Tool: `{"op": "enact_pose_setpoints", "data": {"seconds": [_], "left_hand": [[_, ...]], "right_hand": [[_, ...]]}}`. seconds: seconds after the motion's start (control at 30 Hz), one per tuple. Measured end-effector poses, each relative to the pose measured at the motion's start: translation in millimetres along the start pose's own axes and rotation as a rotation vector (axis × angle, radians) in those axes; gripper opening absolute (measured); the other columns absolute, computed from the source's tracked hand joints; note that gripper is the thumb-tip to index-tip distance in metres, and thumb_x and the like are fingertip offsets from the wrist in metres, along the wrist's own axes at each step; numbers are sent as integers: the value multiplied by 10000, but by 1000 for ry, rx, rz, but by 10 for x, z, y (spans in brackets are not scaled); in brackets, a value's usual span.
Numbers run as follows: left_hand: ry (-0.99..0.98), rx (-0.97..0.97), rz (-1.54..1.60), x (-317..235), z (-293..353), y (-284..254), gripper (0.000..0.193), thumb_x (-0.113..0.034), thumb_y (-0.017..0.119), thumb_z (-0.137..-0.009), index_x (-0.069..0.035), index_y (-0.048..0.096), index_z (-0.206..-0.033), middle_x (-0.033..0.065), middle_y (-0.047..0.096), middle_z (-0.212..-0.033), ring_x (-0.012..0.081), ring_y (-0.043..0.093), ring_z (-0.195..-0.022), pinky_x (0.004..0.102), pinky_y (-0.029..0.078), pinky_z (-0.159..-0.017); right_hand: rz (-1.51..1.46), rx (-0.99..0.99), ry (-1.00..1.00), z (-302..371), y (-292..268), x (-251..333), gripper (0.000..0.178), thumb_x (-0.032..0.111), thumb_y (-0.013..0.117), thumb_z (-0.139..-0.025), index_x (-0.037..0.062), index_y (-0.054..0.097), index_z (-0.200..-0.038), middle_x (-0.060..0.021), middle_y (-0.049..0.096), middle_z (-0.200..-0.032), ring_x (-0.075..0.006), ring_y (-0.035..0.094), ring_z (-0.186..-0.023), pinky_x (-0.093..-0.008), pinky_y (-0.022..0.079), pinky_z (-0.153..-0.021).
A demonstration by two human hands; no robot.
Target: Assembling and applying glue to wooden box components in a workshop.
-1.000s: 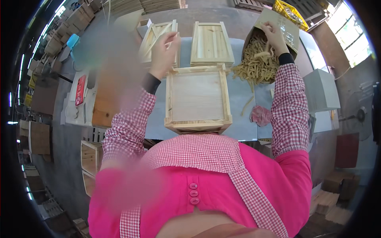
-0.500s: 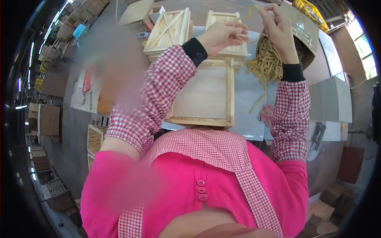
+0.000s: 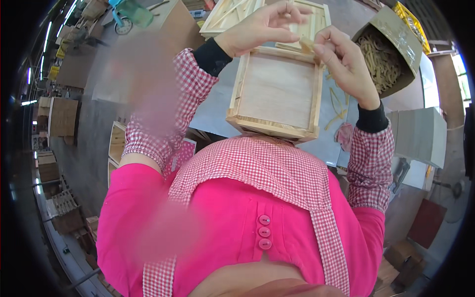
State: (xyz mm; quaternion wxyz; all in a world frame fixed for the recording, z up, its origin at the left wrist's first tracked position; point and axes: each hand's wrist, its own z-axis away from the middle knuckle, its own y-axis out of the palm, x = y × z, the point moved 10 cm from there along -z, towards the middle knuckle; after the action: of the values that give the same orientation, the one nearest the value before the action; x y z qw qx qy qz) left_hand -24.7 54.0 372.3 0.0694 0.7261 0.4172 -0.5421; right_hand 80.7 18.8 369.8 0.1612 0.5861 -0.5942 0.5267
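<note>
Right hand [image 3: 348, 64] nearer frame [image 3: 272, 126] — yellowish band [image 3: 307, 45], flat, blurred

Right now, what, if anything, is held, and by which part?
Right hand: a tan band, pinched at its visible right part. Left hand: open, nothing visibly held.

Clock centred on the square pale-wood box [image 3: 269, 124], which I have on the light-grey flat table [image 3: 215, 109]; a pale rectangular sheet [image 3: 279, 91] lies within its rim. At 11, behind: pale-wood panels with a diagonal slat [image 3: 232, 17]. Toward 1: rectangular pale-wood panels [image 3: 316, 22]. At 2: brown cardboard carton [image 3: 398, 32], thin tan strips [image 3: 378, 57] inside; yellow plastic crate [image 3: 410, 22] behind it. I log crumpled pink cloth [image 3: 344, 136] at 4, on the table.
</note>
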Motion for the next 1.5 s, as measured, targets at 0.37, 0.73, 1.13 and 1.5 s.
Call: {"op": "enact_pose_setpoints", "data": {"seconds": [0.37,0.73,1.13,1.5], "left_hand": [[-641,421,77,251,870,18,172,-181,633,-892,-67,584,-774,-13,561,-690,111,551,-686,287,432,-661],[-203,3,-704,840,1271,-813,266,-104,646,-782,-56,412,-664,54,450,-648,210,493,-657,344,383,-674],[-304,28,-373,153,1957,-6,337,-173,763,-728,-82,493,-907,57,588,-966,310,521,-1209,429,407,-993],[117,-147,-913,-65,2391,161,243,-142,788,-706,-55,563,-732,66,655,-880,326,623,-1072,439,473,-947]], "right_hand": [[167,123,113,60,192,69,137,116,596,-901,18,538,-825,18,411,-618,-80,387,-581,-252,319,-546],[600,35,58,546,-319,-896,362,194,665,-817,26,418,-613,-79,384,-581,-264,389,-567,-364,353,-680],[280,216,280,1265,544,-212,334,163,754,-623,77,432,-647,-95,500,-737,-295,552,-909,-411,382,-829],[513,-32,-94,1573,874,85,345,105,806,-630,63,463,-637,-73,535,-706,-286,586,-848,-378,425,-713]]}}
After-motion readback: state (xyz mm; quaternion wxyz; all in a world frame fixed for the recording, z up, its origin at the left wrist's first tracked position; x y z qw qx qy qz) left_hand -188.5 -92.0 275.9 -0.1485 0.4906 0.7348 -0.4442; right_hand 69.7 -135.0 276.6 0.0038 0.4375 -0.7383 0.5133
